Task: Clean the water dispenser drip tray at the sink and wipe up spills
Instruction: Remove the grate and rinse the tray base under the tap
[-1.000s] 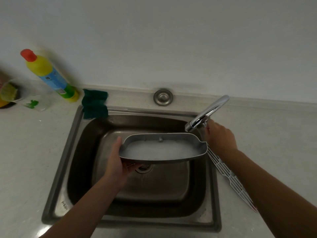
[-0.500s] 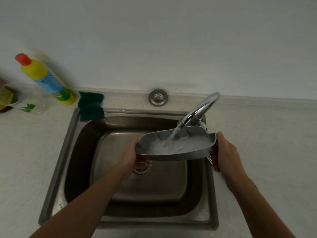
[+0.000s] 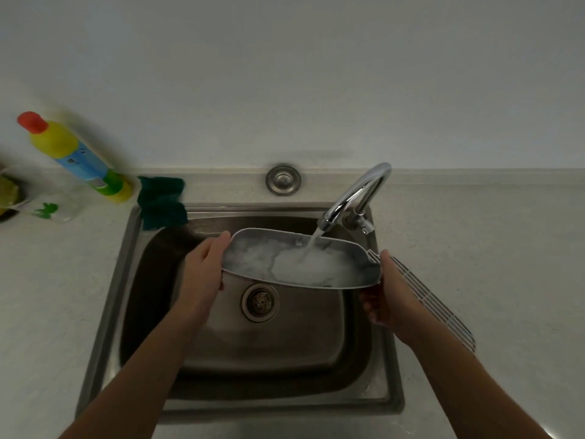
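The person holds the drip tray (image 3: 300, 264) out over the sink (image 3: 259, 343) with one hand at each end, which keeps it level enough to catch water and puts any overflow into the basin rather than on the counter (image 3: 57, 296). The left hand (image 3: 205, 267) is closed on the tray's left end, thumb up on the rim and the other fingers tucked beneath where I cannot see them; the right hand (image 3: 387, 289) grips the right end from below and behind in much the same way. The tray sits directly under the tap (image 3: 357, 194), whose spout is swung inward so the running stream (image 3: 311, 245) lands right of the tray's centre, where it froths white and spreads across the floor of the tray. My guess is this is the rinsing step, with tipping the water out into the drain (image 3: 260, 301) still to come. The tray's metal grille (image 3: 427, 299) lies on the counter just right of the sink, set aside so the tray can be washed bare. A green cloth (image 3: 161, 202) is draped at the sink's back left corner, handy for wiping spills, and a yellow bottle (image 3: 76, 156) of cleaner stands beside it by the wall.
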Demonstrator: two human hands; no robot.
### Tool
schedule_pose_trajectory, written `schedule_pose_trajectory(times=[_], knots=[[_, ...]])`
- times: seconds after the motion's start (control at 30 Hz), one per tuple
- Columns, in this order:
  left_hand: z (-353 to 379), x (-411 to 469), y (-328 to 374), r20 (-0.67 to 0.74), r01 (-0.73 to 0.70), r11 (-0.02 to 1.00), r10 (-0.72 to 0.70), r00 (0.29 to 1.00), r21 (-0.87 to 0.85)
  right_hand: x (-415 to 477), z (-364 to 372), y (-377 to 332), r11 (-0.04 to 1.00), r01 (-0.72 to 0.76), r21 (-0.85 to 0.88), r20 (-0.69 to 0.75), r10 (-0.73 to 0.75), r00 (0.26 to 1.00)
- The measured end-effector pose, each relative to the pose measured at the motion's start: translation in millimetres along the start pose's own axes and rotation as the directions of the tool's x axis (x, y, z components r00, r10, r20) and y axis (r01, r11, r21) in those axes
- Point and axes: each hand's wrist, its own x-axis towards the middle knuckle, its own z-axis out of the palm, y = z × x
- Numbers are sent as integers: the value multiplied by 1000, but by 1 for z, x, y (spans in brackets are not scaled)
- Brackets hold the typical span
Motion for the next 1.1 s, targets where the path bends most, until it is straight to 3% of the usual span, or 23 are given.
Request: schedule_pose_trajectory(times=[0.1, 0.27, 0.37, 0.47, 0.57, 0.67, 0.73, 0.93, 1.1], knots=[[-22, -15, 17, 12, -167, 979, 166, 986, 114, 17, 22, 1, 991, -125, 37, 67, 123, 990], [-39, -26, 7, -11, -231, 956, 237, 971, 180, 42, 47, 4, 994, -107, 23, 117, 103, 988], [-40, -32, -8, -47, -139, 989, 142, 989, 55, 50, 53, -2, 998, -52, -21, 57, 53, 997], [-34, -31, -28, -71, 43, 981, -57, 996, -190, 44, 52, -15, 999, 1, -55, -26, -2, 1000], [-22, -27, -44, -62, 247, 889, -292, 954, -385, 29, 42, -24, 959, 181, -218, -102, -207, 973], [-1, -22, -54, 10, 403, 784, -453, 892, -472, 4, 33, -24, 830, 412, -377, -31, -456, 889], [14, -19, -56, 79, 487, 700, -530, 845, -522, -10, 27, -22, 747, 489, -449, -37, -563, 826], [47, -14, -59, 222, 607, 583, -597, 771, -540, -32, 11, -9, 647, 557, -521, -69, -682, 728], [36, -12, -58, 218, 537, 721, -494, 842, -439, -27, -3, 5, 689, 562, -458, -52, -652, 756]])
